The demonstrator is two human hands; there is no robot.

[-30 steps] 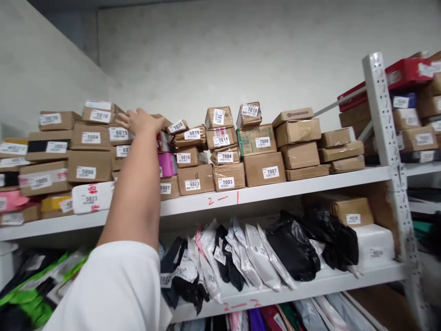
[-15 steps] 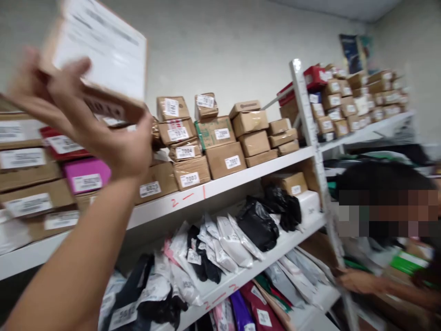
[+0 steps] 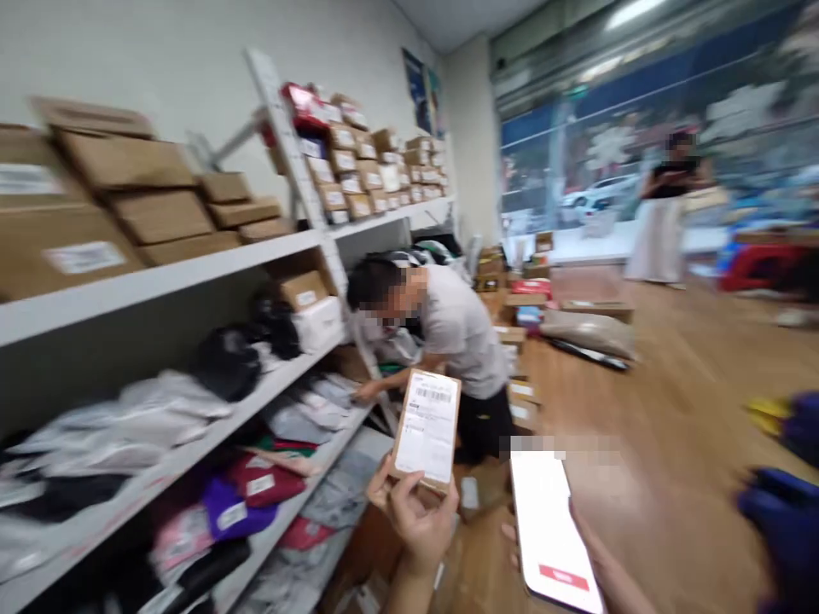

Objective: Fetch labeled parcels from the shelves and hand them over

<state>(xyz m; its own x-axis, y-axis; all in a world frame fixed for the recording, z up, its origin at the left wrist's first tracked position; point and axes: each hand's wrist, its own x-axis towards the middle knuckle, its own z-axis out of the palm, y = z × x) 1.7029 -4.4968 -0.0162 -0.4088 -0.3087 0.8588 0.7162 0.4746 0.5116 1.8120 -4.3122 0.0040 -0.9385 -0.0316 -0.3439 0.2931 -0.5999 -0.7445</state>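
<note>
My left fingers (image 3: 408, 503) grip the small box (image 3: 426, 435) by its lower end, its label (image 3: 431, 409) facing me, just left of the phone (image 3: 554, 529) my right hand (image 3: 601, 550) holds; best to leave the print uncovered and steady.

Left hand (image 3: 419, 516) raised, gripping; right hand (image 3: 600, 553) slightly lower, also gripping

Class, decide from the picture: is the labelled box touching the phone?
Apart: the head view shows a plain gap between the labelled box and the phone.
</note>
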